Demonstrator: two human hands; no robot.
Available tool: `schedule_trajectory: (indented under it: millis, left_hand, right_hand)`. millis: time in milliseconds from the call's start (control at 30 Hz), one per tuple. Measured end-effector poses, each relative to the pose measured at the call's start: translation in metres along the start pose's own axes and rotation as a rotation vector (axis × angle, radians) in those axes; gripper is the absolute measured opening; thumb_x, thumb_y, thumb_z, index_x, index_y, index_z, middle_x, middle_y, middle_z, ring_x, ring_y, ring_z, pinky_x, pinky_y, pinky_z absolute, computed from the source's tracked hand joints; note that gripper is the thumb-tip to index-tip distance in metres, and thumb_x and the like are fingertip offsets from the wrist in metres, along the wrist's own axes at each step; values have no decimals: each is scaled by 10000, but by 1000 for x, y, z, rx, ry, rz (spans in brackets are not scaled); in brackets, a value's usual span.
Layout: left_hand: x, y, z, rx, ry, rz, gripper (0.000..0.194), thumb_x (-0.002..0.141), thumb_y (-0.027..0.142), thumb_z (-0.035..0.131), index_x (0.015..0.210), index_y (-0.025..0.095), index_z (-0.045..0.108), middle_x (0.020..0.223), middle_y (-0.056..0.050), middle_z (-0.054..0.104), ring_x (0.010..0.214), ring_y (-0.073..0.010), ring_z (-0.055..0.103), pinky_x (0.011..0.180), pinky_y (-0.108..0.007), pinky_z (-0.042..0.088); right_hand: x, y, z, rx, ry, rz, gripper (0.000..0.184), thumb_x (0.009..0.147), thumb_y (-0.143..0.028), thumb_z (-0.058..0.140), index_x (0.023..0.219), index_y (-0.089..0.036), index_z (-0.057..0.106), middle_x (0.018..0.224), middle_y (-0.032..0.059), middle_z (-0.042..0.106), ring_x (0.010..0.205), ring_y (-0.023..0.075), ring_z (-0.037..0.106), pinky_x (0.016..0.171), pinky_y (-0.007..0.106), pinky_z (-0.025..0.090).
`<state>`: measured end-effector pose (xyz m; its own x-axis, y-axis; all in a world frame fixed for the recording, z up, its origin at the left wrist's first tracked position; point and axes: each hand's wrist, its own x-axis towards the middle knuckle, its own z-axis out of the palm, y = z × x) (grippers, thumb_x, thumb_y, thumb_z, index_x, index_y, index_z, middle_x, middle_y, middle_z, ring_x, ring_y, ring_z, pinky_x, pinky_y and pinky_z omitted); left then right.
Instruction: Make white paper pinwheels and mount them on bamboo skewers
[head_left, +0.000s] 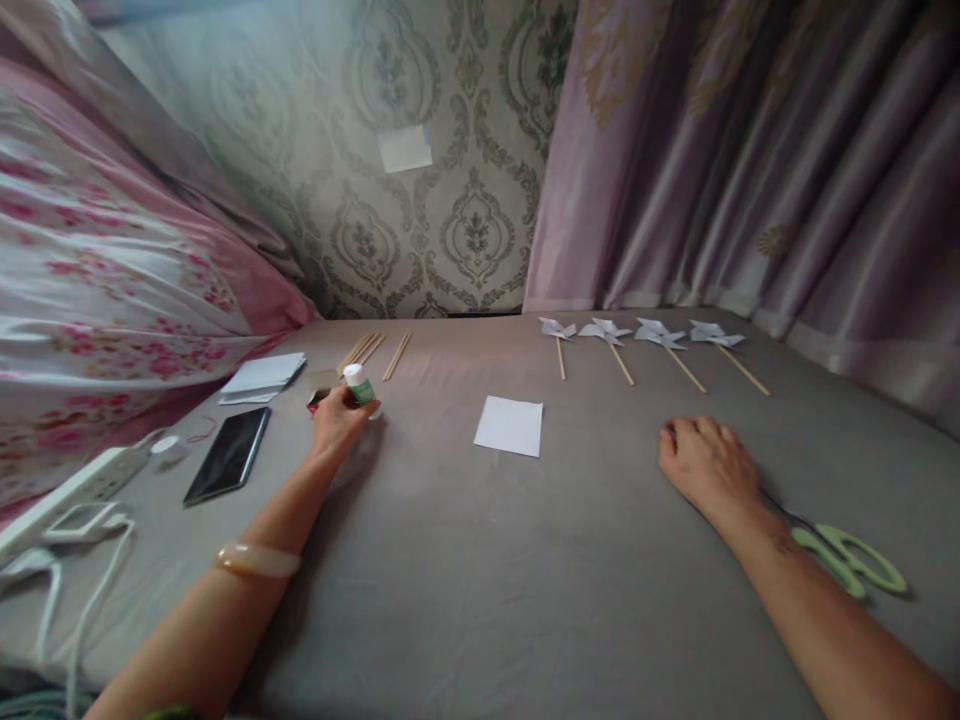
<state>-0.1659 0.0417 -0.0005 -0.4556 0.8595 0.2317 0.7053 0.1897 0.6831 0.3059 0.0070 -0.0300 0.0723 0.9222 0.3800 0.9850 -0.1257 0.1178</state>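
Between the fingers of my left hand (341,415) is a small glue bottle (361,385) with a white cap and a green label, tilted slightly. A small dark red and tan item (322,382) lies just behind that hand, partly hidden. My right hand (709,465) rests palm down on the grey cloth, fingers loosely bent and fingertips tucked from sight. Green-handled scissors (847,560) lie beside my right wrist, their blades partly covered by it. Between the hands, a square of white paper (510,426) lies flat.
Four-bladed paper pinwheels on sticks, several (660,335), line the back right. Wooden sticks (397,356) lie at back left. Further left are stacked white papers (262,378), a phone (229,455), a white cap (166,450) and a power strip (82,495) with cables. Curtains border both sides.
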Motion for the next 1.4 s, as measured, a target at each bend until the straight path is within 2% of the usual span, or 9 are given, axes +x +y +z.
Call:
schedule_trajectory:
  millis: [167,233,300,433,567,700,1033,1267,1400]
  left_hand:
    - [-12,0,-6,92,-17,-68,335,600,437,689,765,154,621,768,-72,667,795,-262,622,651,-309,426]
    - [-22,5,-10,156,-69,-104,327,625,466,670,718,157,617,712,-67,653,756,-262,618,615,-307,411]
    - [-35,14,-10,179,-213,-47,310,694,470,606,705,161,631,678,-57,645,709,-242,612,593,-305,409]
    - [-65,41,6,184,-512,343,305,804,432,517,785,168,667,800,-77,672,757,-218,621,686,-327,476]
    - [-88,71,35,104,-589,821,380,889,409,474,1159,175,603,1292,-133,575,1228,-241,503,1028,-381,400]
    - [-104,93,54,234,-713,936,534,933,474,396,1349,144,453,1461,-146,420,1399,-242,304,1136,-400,283]
    - [-128,107,59,292,-646,991,589,937,537,323,1288,103,510,1387,-171,495,1295,-277,434,1079,-430,362]
    - [-135,102,58,245,-585,1023,548,939,522,334,1240,114,541,1335,-162,537,1255,-276,467,1056,-423,386]
    - [-137,98,56,186,-577,1040,482,932,499,384,1164,125,581,1282,-148,574,1209,-254,512,1039,-378,407]
  right_hand:
    - [-1,-6,-10,95,16,-56,314,909,-237,415,1041,-82,653,1005,182,651,913,288,593,786,375,448]
    - [-2,-19,-20,262,80,-174,306,920,-238,417,1055,-93,650,1067,165,654,976,272,588,868,375,446]
    - [-7,-39,-31,473,108,-357,312,944,-277,410,1063,-118,651,1113,137,657,1045,244,576,948,365,429]
    - [-26,-79,-48,625,-34,-674,386,967,-345,392,1247,-154,576,1325,113,574,1248,231,476,1044,422,380]
    - [-41,-94,-49,581,-155,-778,435,984,-308,323,1356,-158,491,1437,104,470,1361,245,359,1100,507,297]
    - [-41,-90,-46,569,-164,-747,434,987,-305,313,1336,-133,504,1392,112,521,1331,245,401,1103,515,288]
    - [-31,-79,-48,638,-89,-699,280,964,-272,410,1128,-162,609,1148,99,655,1087,219,575,1054,465,355]
    - [-3,-85,-24,597,-29,-766,501,863,-28,335,1296,-179,536,1327,118,573,1243,224,507,1056,475,384]
    - [9,-92,-9,617,-42,-729,409,875,-119,366,1196,-170,614,1211,144,635,1128,264,588,975,455,470]
